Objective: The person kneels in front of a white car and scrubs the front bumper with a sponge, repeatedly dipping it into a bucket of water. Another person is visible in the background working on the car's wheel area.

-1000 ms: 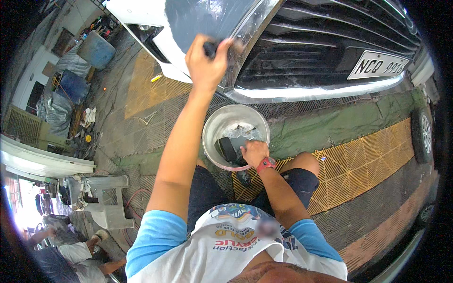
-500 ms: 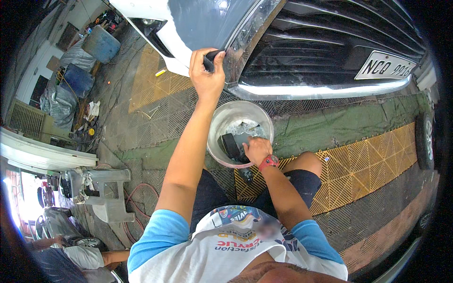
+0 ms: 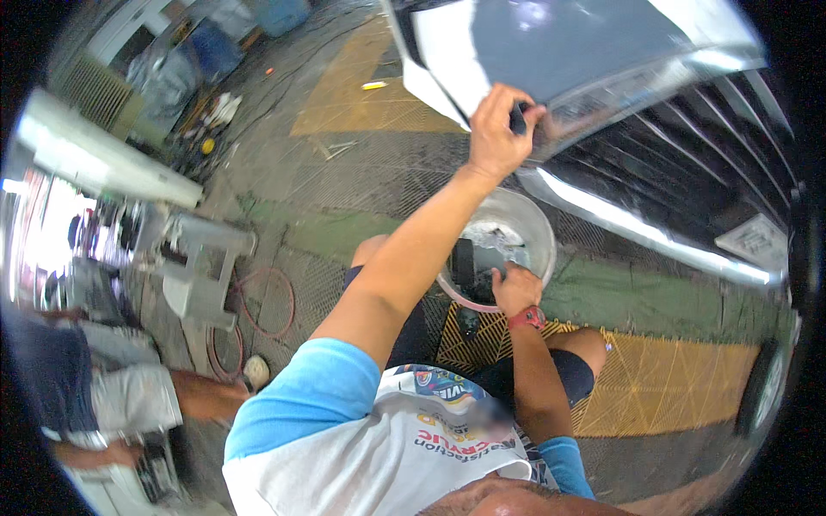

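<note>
My left hand point(image 3: 502, 138) pinches a folded dark sheet, which looks like sandpaper point(image 3: 518, 119), at the lower corner of a bumper point(image 3: 559, 52). The bumper is white with a broad grey patch. My right hand point(image 3: 518, 290) is lowered over the near right side of a round pail point(image 3: 544, 232), its fingers bent down inside. Whatever these fingers grip is hidden. Cloudy, foamy liquid and a black block point(image 3: 463, 262) are in the pail, the block leaning by the left wall. My left forearm covers part of the pail's rim.
A dark grille point(image 3: 680, 146) with a bright strip is on the right. A grey plastic chair point(image 3: 194, 267) and a red hose point(image 3: 288, 301) lie left, near another person's legs point(image 3: 202, 396). Yellow floor tiles point(image 3: 662, 387) and green matting point(image 3: 619, 292) cover the floor.
The view has swung, so the car, pail and both hands appear farther right. My left hand still holds the dark sheet at the bumper; my right hand remains at the pail.
</note>
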`<state>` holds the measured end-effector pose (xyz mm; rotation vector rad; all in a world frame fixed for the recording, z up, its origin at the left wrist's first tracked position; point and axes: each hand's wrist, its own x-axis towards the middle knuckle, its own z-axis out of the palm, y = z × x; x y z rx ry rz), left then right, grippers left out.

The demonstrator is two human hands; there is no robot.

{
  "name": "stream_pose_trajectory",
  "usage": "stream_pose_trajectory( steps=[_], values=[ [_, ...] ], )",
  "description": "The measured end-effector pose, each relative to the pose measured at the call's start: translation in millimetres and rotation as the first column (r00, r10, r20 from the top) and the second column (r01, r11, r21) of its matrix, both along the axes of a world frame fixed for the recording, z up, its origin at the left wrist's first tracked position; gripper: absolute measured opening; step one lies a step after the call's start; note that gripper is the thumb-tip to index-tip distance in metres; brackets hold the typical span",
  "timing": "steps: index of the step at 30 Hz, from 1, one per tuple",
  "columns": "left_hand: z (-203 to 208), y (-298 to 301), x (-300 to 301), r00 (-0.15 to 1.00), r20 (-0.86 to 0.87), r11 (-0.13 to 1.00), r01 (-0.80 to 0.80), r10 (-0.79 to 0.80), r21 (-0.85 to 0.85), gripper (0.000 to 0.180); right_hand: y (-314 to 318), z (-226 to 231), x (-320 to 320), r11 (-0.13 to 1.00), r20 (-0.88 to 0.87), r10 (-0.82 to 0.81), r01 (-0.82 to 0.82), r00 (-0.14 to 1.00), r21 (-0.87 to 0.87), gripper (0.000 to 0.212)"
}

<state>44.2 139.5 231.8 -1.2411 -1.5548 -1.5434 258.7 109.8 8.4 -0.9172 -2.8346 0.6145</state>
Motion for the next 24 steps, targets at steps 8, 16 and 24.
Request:
stream_pose_trajectory(
  steps=[8, 16, 24],
  values=[
    [90, 33, 27, 0.977, -0.196, 0.988, 0.105, -0.081, 0.114, 0.021, -11, 2, -6, 0.998, 0.002, 0.01, -0.011, 1.0, 0.058, 0.035],
    [63, 30, 19, 0.984, -0.155, 0.99, 0.107, -0.092, 0.089, 0.024, -3, -4, -2, 0.994, -0.023, 0.01, -0.007, 1.0, 0.11, 0.036],
    [88, 53, 36, 0.974, -0.152, 0.975, 0.184, -0.165, 0.123, 0.025, -2, -7, -1, 0.995, -0.011, 0.013, -0.012, 1.0, 0.102, 0.038]
  ],
)
